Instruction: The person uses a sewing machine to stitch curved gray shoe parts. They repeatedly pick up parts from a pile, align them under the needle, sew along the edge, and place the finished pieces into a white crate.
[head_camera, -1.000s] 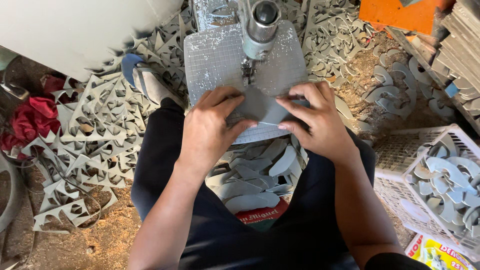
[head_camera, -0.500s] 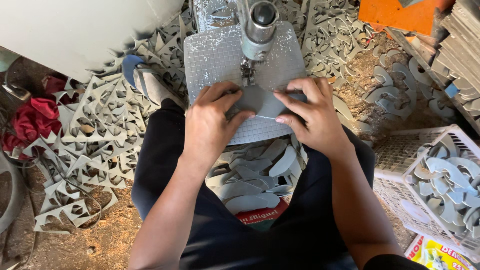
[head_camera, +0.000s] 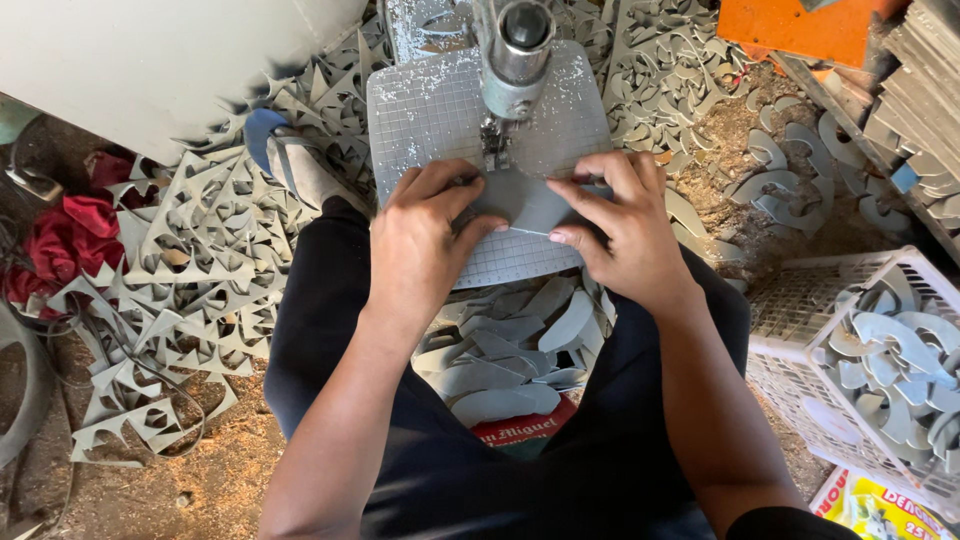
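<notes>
Left hand (head_camera: 425, 245) lies palm down at frame centre, fingers curled and pressing the left part of a grey sheet (head_camera: 525, 205). Right hand (head_camera: 620, 225) is just right of it, fingers bent, thumb and forefinger pinching the sheet's right edge. Both hands hold the sheet flat on the gridded saw table (head_camera: 430, 110), upper centre. The sheet sits directly below the saw head (head_camera: 515, 50), its far edge at the blade; the blade contact itself is too small to tell.

Below the table, between the person's knees, a pile of cut grey pieces (head_camera: 510, 350). Left of frame: heap of grey offcuts (head_camera: 190, 260) with cut-out holes, on sawdust floor. A red cloth (head_camera: 70, 235) at far left. A sandal (head_camera: 285, 160) just left of the table. Lower right: white basket (head_camera: 800, 310) holding curved grey pieces. An orange board (head_camera: 800, 25) at upper right.
</notes>
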